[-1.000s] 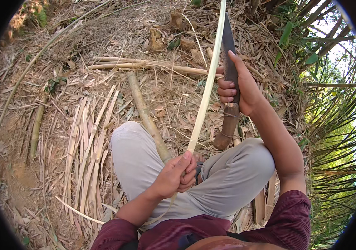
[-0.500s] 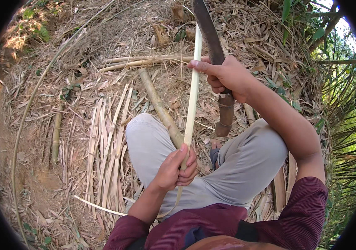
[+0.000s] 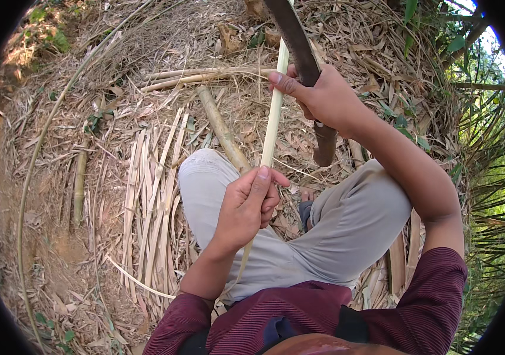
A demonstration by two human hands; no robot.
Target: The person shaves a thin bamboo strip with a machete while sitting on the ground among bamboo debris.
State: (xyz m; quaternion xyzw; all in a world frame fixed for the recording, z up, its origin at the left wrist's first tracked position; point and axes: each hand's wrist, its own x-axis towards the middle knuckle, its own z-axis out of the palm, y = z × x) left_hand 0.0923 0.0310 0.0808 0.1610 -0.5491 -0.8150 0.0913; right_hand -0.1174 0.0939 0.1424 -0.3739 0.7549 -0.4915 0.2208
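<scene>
Pale strip held in both hands, long knife in the right

Left hand (image 3: 249,204) closed round the lower part of the pale strip (image 3: 274,127), one finger sticking out right. Right hand (image 3: 330,97) gripping the long knife (image 3: 304,59) and also pinching the strip, thumb on top. Strip runs upright-ish in front of the lap, between the hands and past the right one. Blade crosses over strip near top, runs out of view at the upper edge; handle points down toward the right knee (image 3: 376,183). Bamboo pole (image 3: 221,127) ends beside the left knee (image 3: 204,163). Split strips (image 3: 155,195) piled left of that knee. Room: leaf-littered ground (image 3: 252,139) between pole and strip, more beyond the hands.
</scene>
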